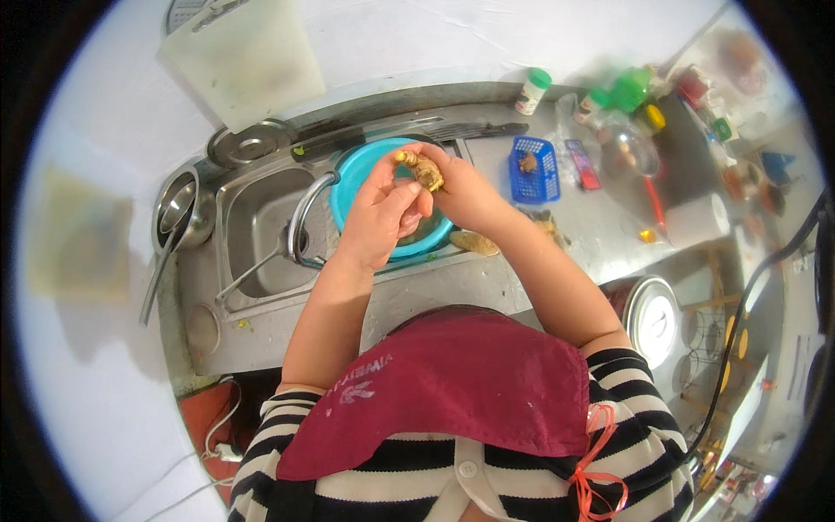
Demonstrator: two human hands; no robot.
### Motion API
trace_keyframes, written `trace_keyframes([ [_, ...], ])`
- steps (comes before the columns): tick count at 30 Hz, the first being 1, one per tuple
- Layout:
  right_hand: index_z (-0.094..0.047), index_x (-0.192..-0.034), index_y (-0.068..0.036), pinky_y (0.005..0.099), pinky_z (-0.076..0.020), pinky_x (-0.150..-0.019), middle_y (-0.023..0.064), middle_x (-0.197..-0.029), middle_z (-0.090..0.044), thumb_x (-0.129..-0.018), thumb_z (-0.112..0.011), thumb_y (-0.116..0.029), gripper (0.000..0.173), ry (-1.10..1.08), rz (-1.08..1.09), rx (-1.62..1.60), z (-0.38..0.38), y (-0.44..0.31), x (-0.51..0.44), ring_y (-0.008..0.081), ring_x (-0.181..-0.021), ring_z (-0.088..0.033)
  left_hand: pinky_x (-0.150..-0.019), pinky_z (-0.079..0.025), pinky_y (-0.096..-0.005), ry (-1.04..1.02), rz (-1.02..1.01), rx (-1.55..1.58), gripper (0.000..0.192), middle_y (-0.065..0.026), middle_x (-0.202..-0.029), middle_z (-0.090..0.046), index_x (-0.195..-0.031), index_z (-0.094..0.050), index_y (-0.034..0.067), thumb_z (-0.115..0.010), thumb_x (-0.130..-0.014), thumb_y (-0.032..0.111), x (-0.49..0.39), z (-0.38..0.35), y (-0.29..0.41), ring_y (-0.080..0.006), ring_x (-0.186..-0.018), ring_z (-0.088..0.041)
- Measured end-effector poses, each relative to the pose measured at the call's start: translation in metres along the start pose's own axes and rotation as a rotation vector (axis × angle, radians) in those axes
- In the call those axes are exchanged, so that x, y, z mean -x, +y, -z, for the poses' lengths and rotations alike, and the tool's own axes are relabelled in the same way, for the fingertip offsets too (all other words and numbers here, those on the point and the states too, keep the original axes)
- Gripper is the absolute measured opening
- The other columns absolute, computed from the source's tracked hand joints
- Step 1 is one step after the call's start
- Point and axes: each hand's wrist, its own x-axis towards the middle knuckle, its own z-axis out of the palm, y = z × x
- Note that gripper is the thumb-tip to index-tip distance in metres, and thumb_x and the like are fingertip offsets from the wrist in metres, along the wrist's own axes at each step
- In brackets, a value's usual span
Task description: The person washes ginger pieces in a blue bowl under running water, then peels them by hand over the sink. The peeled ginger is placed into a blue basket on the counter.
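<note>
Above a turquoise plastic basin (355, 163), both my hands are on one knobbly root, which looks like ginger (424, 172). My left hand (385, 212) grips it from the left, thumb pressed on its lower side. From the right, my right hand (466, 192) holds its upper side with curled fingers. The basin stands in the right part of the steel sink, its inside partly hidden by my hands. Just right of the basin lies a brown oblong root or tuber (474, 243); more brown pieces (549, 228) lie partly behind my right forearm.
A curved metal faucet (303, 218) arches left of the basin, beside an empty-looking sink bowl (261, 222). To the right are a blue plastic basket (536, 186) holding a brown piece, a phone (582, 165) and a green-capped container (533, 91). Metal bowls (202, 218) stand far left.
</note>
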Motion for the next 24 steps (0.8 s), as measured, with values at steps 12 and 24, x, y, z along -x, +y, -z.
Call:
trace_keyframes([
  [12, -0.044, -0.135, -0.010, 0.0460, -0.0505, -0.077, 0.0186, -0.102, -0.066, -0.081, -0.060, -0.006, 0.056, 0.087, 0.012, 0.168, -0.004, -0.011, 0.011, 0.0394, -0.094, -0.063, -0.052, -0.031, -0.0182, -0.119, -0.069, 0.051, 0.039, -0.0049, -0.077, -0.058, -0.137, -0.044, 0.010, -0.045, -0.100, 0.020, 0.007, 0.009, -0.005, -0.0043, -0.059, -0.040],
  [24, -0.051, -0.131, -0.002, 0.0392, -0.0492, -0.071, 0.0074, -0.085, -0.061, -0.069, -0.060, 0.003, 0.063, 0.485, 0.350, 0.699, -0.006, -0.034, 0.019, 0.0283, -0.079, -0.056, -0.058, -0.044, -0.0232, 0.209, -0.088, -0.273, 0.023, -0.0030, -0.091, -0.063, -0.111, -0.057, 0.002, -0.053, -0.097, 0.021, 0.007, 0.005, -0.002, -0.0081, -0.076, -0.057],
])
